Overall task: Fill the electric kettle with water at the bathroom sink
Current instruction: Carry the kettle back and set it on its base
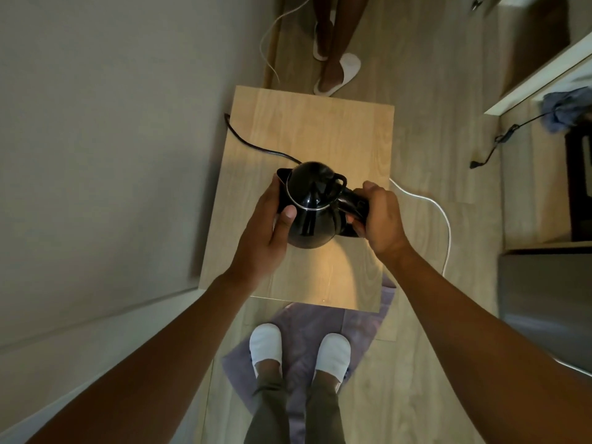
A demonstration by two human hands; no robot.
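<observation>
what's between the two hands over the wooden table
In the head view, the black kettle: the left hand cups its spout side, the right hand grips its handle.

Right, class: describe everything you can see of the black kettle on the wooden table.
The kettle is glossy black, rounded, apparently plastic, with a thin silver ring under its closed domed lid. Its spout points left and its handle right. It sits upright over the light wooden table. The left hand cups the spout side, thumb on the body; the right hand grips the handle. A black cord trails behind it.
</observation>
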